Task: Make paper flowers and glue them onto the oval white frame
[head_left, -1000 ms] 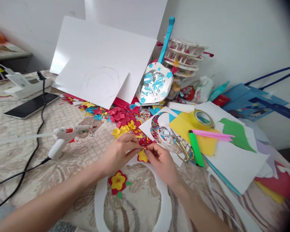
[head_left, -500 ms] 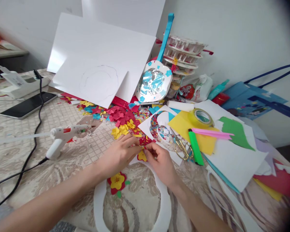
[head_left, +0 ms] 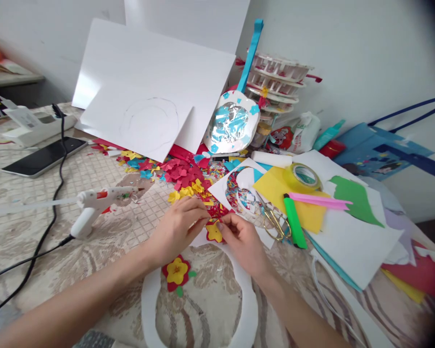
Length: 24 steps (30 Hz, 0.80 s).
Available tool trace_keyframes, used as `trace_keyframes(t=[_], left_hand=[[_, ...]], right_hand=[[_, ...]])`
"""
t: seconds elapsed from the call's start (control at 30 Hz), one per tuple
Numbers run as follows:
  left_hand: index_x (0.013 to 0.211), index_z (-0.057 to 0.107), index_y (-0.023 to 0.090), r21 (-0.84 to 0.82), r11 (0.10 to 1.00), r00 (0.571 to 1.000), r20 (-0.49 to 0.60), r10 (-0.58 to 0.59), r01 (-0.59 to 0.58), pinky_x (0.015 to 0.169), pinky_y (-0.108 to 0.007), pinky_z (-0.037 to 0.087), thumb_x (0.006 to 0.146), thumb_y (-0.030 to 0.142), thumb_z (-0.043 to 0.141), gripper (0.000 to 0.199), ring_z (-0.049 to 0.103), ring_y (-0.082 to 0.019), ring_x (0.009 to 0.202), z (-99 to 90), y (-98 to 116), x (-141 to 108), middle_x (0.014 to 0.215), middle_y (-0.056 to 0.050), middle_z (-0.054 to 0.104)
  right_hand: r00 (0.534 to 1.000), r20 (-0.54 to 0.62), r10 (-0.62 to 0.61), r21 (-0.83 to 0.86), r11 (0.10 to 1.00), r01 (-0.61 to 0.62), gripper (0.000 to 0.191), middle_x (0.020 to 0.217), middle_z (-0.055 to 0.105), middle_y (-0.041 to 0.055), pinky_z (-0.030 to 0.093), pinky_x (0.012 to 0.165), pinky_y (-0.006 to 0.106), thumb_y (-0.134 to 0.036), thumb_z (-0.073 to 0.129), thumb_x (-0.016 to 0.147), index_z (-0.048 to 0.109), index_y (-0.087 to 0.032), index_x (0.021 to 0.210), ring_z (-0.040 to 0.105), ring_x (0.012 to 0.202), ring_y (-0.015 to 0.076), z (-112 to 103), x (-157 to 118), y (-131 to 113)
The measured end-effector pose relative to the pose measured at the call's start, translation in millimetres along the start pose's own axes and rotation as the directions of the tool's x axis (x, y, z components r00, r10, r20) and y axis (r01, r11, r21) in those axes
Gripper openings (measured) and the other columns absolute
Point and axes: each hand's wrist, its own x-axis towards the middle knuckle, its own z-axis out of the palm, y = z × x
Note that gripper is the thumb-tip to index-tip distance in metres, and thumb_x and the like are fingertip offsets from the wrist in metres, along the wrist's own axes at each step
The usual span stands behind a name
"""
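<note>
A red and yellow paper flower (head_left: 214,232) lies at the top of a white wavy paper ring (head_left: 247,299). My right hand (head_left: 243,241) pinches the flower's right edge between thumb and forefinger. At the flower's upper left is my left hand (head_left: 179,223), its fingertips drawn together; whether anything small is between them is hidden. Another layered flower (head_left: 176,272), yellow on red with green paper leaves, rests on the ring's left side, below my left hand.
To the left are a glue gun (head_left: 90,208), its black cable and a phone (head_left: 45,155). Paper cutouts (head_left: 183,171) heap behind my hands. Gold-handled scissors (head_left: 274,222), a green marker (head_left: 295,222), tape (head_left: 304,176) and coloured sheets lie right. White boards (head_left: 148,72) lean behind.
My left fingertips have drawn slightly up and left from the flower, showing more of it. My right hand keeps its pinch at the flower's edge. The view shifts slightly.
</note>
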Motion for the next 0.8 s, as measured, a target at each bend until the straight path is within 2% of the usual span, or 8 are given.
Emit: trace_keyframes(t=[0.1, 0.2, 0.53, 0.8], left_hand=[[0.086, 0.064, 0.016, -0.06, 0.998, 1.0, -0.02, -0.02, 0.019, 0.079, -0.032, 0.044, 0.089, 0.017, 0.049, 0.016, 0.055, -0.017, 0.085, 1.3, -0.7, -1.0, 0.089, -0.005, 0.062], [0.087, 0.066, 0.017, -0.02, 1.0, 1.0, -0.007, -0.001, 0.001, 0.079, -0.034, 0.043, 0.089, 0.017, 0.05, 0.016, 0.055, -0.018, 0.086, 3.5, 0.3, -2.0, 0.089, -0.005, 0.063], [0.09, 0.066, 0.016, 0.069, 0.997, 0.998, 0.057, 0.04, -0.044, 0.079, -0.035, 0.042, 0.092, 0.019, 0.045, 0.022, 0.053, -0.019, 0.087, 6.0, 2.4, -2.1, 0.093, -0.006, 0.063], [0.082, 0.064, 0.016, 0.229, 0.967, 0.987, 0.138, 0.08, -0.11, 0.075, -0.035, 0.039, 0.091, 0.017, 0.044, 0.023, 0.052, -0.019, 0.083, 3.4, 9.2, 0.5, 0.087, -0.006, 0.061]], right_hand=[[1.0, -0.025, -0.003, -0.013, 1.0, 0.003, 0.016, 0.072, 0.061, 0.0015, 0.046, 0.058, 0.024, -0.033, 0.053, 0.085, 0.056, -0.018, 0.079, 0.057, 0.063, 0.0151, -0.5, -0.3, -0.7], [0.998, -0.041, -0.037, -0.067, 0.997, 0.034, 0.015, 0.073, 0.062, 0.0018, 0.045, 0.058, 0.024, -0.031, 0.052, 0.086, 0.056, -0.018, 0.081, 0.058, 0.063, 0.015, 0.4, -1.2, -2.6], [0.952, -0.045, -0.301, -0.394, 0.882, 0.26, 0.011, 0.074, 0.058, 0.0006, 0.039, 0.06, 0.023, -0.015, 0.048, 0.087, 0.055, -0.018, 0.08, 0.053, 0.064, 0.0134, 3.9, -3.1, -0.6], [0.937, -0.014, -0.348, -0.468, 0.831, 0.301, 0.012, 0.08, 0.058, 0.0027, 0.04, 0.066, 0.025, -0.013, 0.045, 0.088, 0.055, -0.018, 0.084, 0.054, 0.073, 0.0162, 7.4, -4.4, 1.9]])
